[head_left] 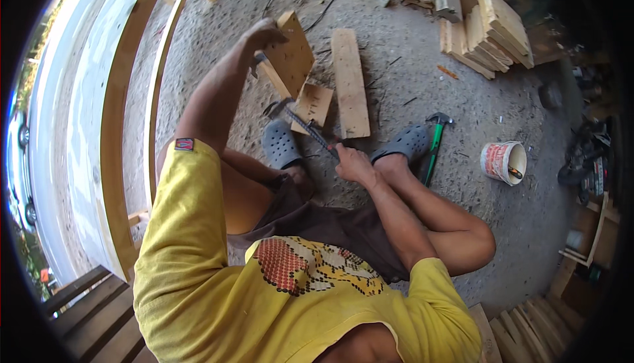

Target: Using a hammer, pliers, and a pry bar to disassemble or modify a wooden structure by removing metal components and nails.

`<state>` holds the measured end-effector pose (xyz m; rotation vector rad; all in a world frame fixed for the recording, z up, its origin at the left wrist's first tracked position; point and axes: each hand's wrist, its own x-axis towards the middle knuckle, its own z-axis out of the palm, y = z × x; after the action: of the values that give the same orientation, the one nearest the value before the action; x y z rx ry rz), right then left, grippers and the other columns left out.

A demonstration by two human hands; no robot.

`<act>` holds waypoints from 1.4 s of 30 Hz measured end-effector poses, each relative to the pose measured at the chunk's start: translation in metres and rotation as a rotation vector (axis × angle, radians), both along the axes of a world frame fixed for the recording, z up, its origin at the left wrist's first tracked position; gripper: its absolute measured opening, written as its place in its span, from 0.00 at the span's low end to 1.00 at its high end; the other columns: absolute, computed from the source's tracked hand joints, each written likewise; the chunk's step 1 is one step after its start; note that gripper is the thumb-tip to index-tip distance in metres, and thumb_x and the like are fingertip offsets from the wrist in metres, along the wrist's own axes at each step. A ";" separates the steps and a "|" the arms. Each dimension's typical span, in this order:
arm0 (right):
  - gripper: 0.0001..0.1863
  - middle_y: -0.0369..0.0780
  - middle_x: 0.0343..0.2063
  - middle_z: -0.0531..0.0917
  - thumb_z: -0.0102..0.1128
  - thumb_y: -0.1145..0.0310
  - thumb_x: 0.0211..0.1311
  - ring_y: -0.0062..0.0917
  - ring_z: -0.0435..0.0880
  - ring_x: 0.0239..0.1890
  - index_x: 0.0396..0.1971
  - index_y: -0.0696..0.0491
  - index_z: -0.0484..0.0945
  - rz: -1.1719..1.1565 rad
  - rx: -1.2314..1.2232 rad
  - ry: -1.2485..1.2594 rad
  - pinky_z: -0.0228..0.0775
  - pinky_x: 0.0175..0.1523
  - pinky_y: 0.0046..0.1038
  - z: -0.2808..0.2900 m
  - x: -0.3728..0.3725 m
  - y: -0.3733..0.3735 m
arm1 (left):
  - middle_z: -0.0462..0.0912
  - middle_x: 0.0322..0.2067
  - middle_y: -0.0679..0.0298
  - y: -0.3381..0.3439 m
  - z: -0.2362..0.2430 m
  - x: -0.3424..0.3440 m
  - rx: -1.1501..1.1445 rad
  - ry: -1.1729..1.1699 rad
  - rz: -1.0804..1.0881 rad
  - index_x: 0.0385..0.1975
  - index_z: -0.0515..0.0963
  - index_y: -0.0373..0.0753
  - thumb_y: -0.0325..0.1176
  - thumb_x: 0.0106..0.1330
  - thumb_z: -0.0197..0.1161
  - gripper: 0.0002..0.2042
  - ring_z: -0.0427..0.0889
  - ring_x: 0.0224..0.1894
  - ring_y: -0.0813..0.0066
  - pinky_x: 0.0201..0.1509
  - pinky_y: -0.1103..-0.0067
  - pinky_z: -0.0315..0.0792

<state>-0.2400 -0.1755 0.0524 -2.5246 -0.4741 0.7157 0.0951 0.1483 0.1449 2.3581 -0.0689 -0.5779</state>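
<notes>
My left hand (265, 34) is far forward, bent over the top corner of an upright wooden block (293, 54), with its fingers curled against the wood. A narrow wooden strip (273, 76) and a small metal piece (256, 61) show just below that wrist. My right hand (354, 164) is closed round the lower end of a hammer (305, 125) with a dark handle. Its metal head lies up and to the left, beside the strip's lower end. A short board (313, 105) with pencil marks lies under and beside the hammer handle.
A longer board (351, 82) lies on the gritty ground. A green-handled hammer (435, 144) rests beside my right clog (403, 144). Farther right stands a white bucket (504, 162). Stacked wood blocks (489, 33) are at the far right, and a wooden frame (122, 125) rises on the left.
</notes>
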 end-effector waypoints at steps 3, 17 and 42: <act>0.29 0.62 0.36 0.85 0.61 0.58 0.69 0.63 0.84 0.45 0.61 0.59 0.67 -0.004 0.166 0.010 0.75 0.50 0.58 -0.006 -0.002 0.006 | 0.85 0.34 0.68 0.058 0.020 0.008 0.041 -0.116 -0.078 0.54 0.80 0.38 0.44 0.62 0.76 0.24 0.80 0.30 0.82 0.27 0.81 0.73; 0.18 0.52 0.50 0.78 0.61 0.70 0.68 0.50 0.79 0.52 0.57 0.58 0.77 -0.139 -0.242 -0.472 0.71 0.56 0.44 0.074 0.027 -0.020 | 0.80 0.57 0.57 0.186 -0.021 -0.101 -0.117 -0.065 0.197 0.75 0.65 0.42 0.45 0.63 0.73 0.40 0.81 0.51 0.65 0.47 0.70 0.79; 0.15 0.60 0.34 0.84 0.55 0.71 0.74 0.60 0.84 0.40 0.56 0.59 0.73 -0.009 0.229 -0.152 0.73 0.42 0.56 0.099 0.076 0.119 | 0.86 0.41 0.55 0.171 -0.043 -0.103 0.093 -0.169 0.317 0.51 0.80 0.38 0.68 0.74 0.53 0.33 0.84 0.45 0.61 0.50 0.65 0.75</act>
<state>-0.1639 -0.0568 0.1518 -2.3718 -0.5625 0.4400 -0.0082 0.3198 0.1023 2.4365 0.2571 -0.2323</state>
